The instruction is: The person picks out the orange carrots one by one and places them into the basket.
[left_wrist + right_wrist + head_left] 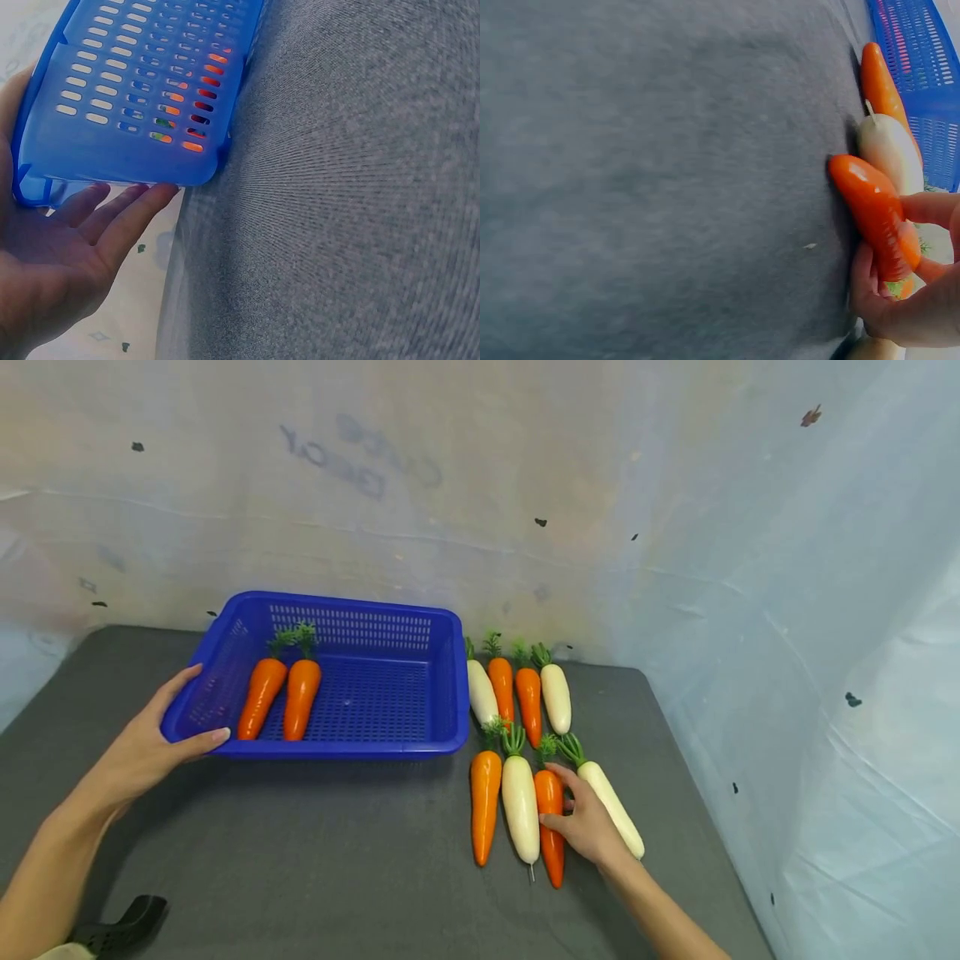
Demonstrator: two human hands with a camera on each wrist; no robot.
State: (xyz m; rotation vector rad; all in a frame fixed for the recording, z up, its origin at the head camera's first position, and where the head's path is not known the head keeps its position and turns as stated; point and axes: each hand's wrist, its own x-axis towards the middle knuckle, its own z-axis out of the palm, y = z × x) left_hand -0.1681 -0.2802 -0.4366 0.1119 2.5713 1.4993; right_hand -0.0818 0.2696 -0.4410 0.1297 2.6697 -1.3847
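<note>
- The carrot point(551, 827) under the right hand point(588, 827) lies in the near row on the grey table point(337, 860), touching a white radish point(521, 806) on one side, with another white radish point(615, 806) beyond the hand.
- The right hand's thumb and fingers curl round its thick upper part; a grip near the middle would likely balance it better and spare the neighbours a nudge.
- The left hand point(146, 743) rests with straight fingers against the blue basket point(442, 677)'s near-left corner, steadying it.
- Two carrots point(281, 693) already lie at the basket's left, so the open floor to their right looks the easier landing spot.
</note>
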